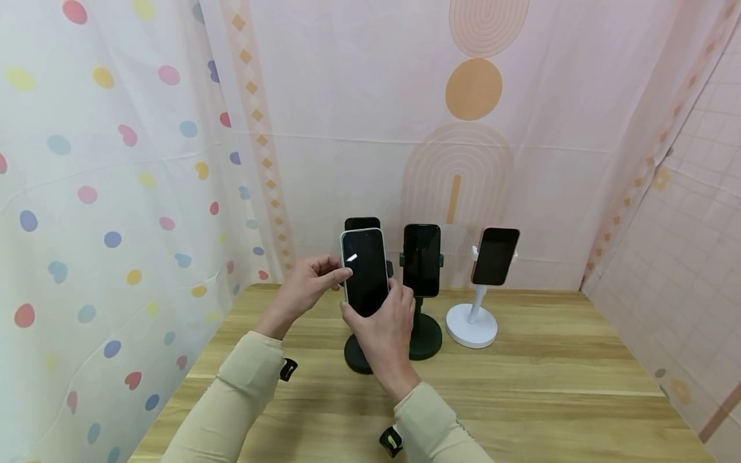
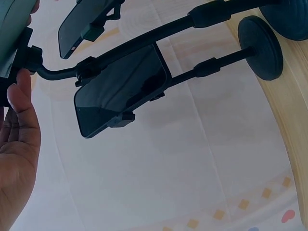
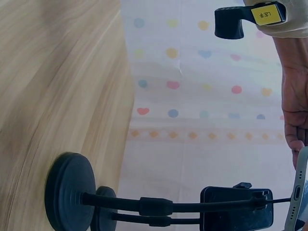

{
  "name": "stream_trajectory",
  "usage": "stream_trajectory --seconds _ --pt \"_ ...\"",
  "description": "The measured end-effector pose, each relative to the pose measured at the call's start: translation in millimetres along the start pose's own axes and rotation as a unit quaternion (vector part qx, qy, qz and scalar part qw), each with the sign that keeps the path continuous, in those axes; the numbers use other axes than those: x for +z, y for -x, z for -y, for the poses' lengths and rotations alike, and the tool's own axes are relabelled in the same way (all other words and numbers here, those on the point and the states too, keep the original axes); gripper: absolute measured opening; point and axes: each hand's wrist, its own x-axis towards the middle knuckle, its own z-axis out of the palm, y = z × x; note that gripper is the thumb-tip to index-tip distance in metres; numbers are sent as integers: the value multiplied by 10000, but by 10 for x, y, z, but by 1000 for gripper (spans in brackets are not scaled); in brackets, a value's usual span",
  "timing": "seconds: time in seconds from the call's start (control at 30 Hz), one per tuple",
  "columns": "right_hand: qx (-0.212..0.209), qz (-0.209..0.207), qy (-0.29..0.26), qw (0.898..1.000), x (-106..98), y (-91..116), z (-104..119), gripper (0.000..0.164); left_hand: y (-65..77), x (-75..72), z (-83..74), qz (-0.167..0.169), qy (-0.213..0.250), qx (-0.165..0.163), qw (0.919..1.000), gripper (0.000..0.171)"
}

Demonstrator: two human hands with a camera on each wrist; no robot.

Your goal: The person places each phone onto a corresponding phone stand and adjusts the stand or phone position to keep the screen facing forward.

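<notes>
A smartphone [image 1: 365, 270] in a pale green case stands upright, screen toward me, at the black clamp [image 2: 20, 57] of a phone stand. My right hand [image 1: 389, 325] grips its lower part, thumb at the left edge and fingers at the right. My left hand [image 1: 309, 283] pinches at the left side of the clamp, its thumb over the phone's edge. The left wrist view shows a left fingertip right at the black clamp. The phone stand's round base [image 1: 357, 357] rests on the table below. The right wrist view shows the phone's bottom edge [image 3: 296, 192].
Behind is another phone [image 1: 361, 223] on a black stand. To the right, a dark green stand [image 1: 425, 337] carries a phone [image 1: 422, 260], and a white stand [image 1: 471, 326] carries a tilted phone [image 1: 496, 257]. Patterned curtains [image 1: 347, 96] enclose the wooden table [image 1: 538, 386].
</notes>
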Motion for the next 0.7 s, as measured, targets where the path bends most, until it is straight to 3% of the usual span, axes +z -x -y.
stream_trajectory --seconds 0.2,0.33,0.43,0.57,0.7 --pt "-59 -44 149 9999 1 -12 -27 86 -3 18 -42 -117 -370 -169 9991 21" --pt "-23 51 186 9998 8 -20 -47 89 -11 49 -72 -226 -622 -264 9975 44" --pt "109 169 -7 9998 -22 -57 -64 84 -23 85 -82 -344 -935 -46 9950 58" --pt "301 336 -535 9975 -114 -184 -88 67 -31 119 -60 -542 -1334 418 9887 53" --pt "243 738 -977 9922 -200 -366 -108 54 -28 115 -31 -606 -1356 594 9871 50"
